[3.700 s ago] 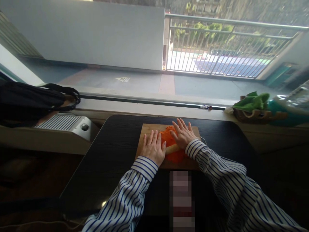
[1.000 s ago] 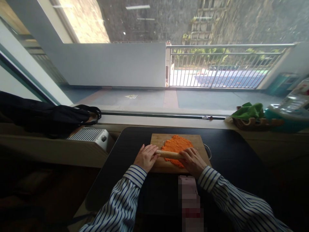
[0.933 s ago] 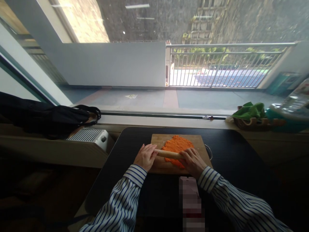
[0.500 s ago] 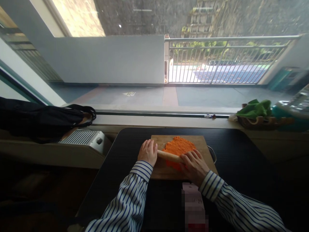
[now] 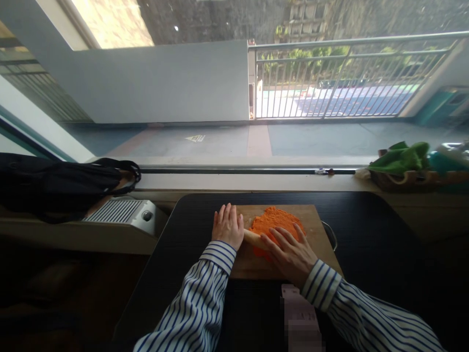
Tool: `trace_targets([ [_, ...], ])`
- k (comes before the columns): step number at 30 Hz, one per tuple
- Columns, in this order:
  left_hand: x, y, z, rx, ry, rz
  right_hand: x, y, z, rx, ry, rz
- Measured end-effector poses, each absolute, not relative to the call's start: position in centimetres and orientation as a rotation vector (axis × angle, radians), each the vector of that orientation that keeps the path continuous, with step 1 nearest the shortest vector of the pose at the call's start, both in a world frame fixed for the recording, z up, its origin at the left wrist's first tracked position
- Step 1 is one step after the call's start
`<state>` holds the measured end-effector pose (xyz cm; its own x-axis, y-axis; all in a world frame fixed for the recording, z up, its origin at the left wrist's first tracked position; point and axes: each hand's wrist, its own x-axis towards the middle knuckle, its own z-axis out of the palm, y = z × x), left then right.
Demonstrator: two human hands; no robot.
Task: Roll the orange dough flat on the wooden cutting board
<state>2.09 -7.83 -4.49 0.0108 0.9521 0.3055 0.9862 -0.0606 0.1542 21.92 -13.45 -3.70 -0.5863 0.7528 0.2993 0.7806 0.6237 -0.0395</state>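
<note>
A sheet of orange dough [image 5: 275,220] with ragged edges lies spread on the wooden board [image 5: 245,268]. Across it, slightly slanted, lies a pale wooden rolling pin [image 5: 254,239]. My left hand [image 5: 228,227] rests over the pin's left end, fingers stretched forward and a little apart. Over the right part of the pin lies my right hand [image 5: 291,254], palm down with its fingers spread, the fingertips above the dough. Both hands press on the pin from above without wrapping round it. The pin's two ends are hidden beneath the hands.
The board sits on a black table [image 5: 190,230], a metal handle [image 5: 330,235] at its right side. Nearer me is a pink packet [image 5: 298,308], partly blurred. Beyond the table are a windowsill with a green cloth [image 5: 401,157], a black bag [image 5: 54,183] and a white slotted box [image 5: 120,210].
My fingers have stretched out from curled over the rolling pin to flat, the right ones spreading wider. The board's near edge shows slightly lower, and the view has shifted a little.
</note>
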Motion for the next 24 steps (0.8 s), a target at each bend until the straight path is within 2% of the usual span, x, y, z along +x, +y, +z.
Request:
trace_targets([
  [24, 3.9, -4.4, -4.5, -2.185, -2.026, -0.575, 22.9, -11.4, -3.2, -1.328, -2.547, -0.005],
])
